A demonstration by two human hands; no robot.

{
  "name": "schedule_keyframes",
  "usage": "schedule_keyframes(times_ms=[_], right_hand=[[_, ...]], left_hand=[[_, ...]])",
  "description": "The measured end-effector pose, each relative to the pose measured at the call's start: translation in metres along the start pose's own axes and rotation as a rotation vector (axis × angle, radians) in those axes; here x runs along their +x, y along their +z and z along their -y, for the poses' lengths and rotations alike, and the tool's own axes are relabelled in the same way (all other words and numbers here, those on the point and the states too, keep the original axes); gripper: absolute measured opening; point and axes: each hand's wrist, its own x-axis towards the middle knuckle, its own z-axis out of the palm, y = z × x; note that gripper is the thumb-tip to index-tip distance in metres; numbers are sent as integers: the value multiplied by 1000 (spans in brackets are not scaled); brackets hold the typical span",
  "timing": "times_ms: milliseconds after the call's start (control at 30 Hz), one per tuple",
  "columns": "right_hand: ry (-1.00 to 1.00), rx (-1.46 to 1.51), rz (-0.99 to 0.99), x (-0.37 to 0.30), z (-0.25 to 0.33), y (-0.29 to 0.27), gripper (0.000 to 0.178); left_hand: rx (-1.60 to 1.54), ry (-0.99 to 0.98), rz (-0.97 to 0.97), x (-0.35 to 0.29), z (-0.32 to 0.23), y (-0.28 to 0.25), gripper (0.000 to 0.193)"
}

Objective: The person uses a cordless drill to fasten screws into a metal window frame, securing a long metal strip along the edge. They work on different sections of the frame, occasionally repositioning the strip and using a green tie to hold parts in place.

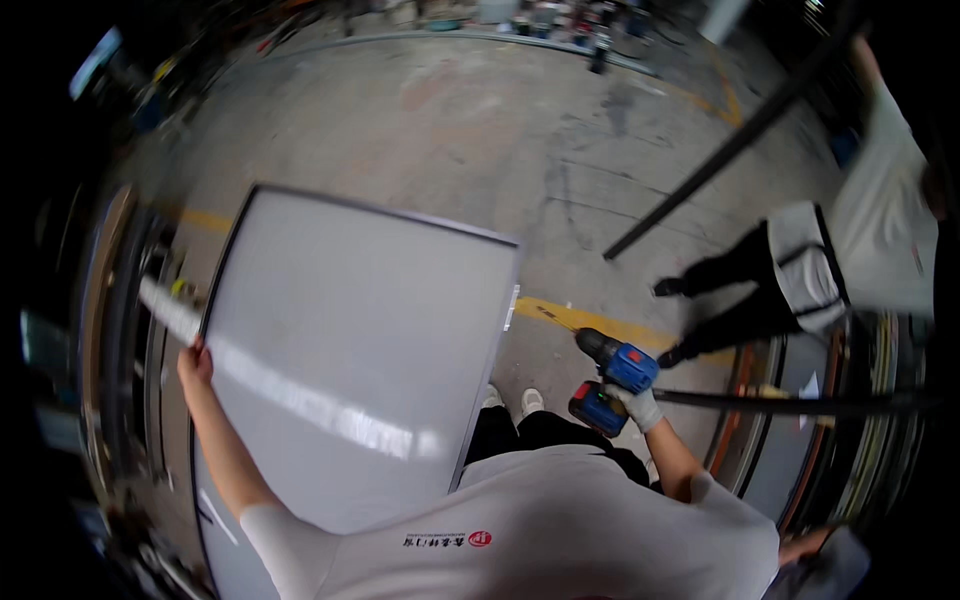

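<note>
A large grey-white panel [350, 270] with a dark, thin frame stands or leans on my left side, with a streak of light reflected across it. My left hand [197, 364], bare, is closed on the panel's far-left edge; its fingertips are partly hidden. In my right hand [638, 406], which wears a pale glove, I hold a blue and black cordless drill [628, 366] by its grip. The drill's nose points up and left, away from my body, with a thin bit at its tip.
At the right a co-worker [800, 260] holds a long dark bar [710, 165] slanting over the concrete floor. Another dark bar [780, 403] lies right of my drill. Racks of long profiles [860, 430] line the right. A white cylindrical thing [170, 310] is beside my left hand.
</note>
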Motion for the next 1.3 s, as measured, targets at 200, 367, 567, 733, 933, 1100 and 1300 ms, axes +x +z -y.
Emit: schedule_keyframes(times_ms=[200,367,567,733,933,1100,1300], right_hand=[[-245,-494,-63,-15,-63,-5,29],[-163,-492,26,-11,-84,5,41],[-51,-451,-74,-20,-25,10,34],[-167,-417,-14,17,-41,-1,29],[-112,-173,155,60,-73,-12,29],[-147,-59,190,80,-88,-16,34],[-92,4,224,96,-91,-21,45]], left_hand=[[45,-137,-46,30,-5,9,25],[76,-112,108,35,-20,39,27],[272,-253,665,-107,92,171,30],[474,-455,895,-312,216,242,23],[283,-1020,850,-413,372,241,25],[-68,-972,341,-422,461,245,23],[-227,-762,135,-409,486,286,24]])
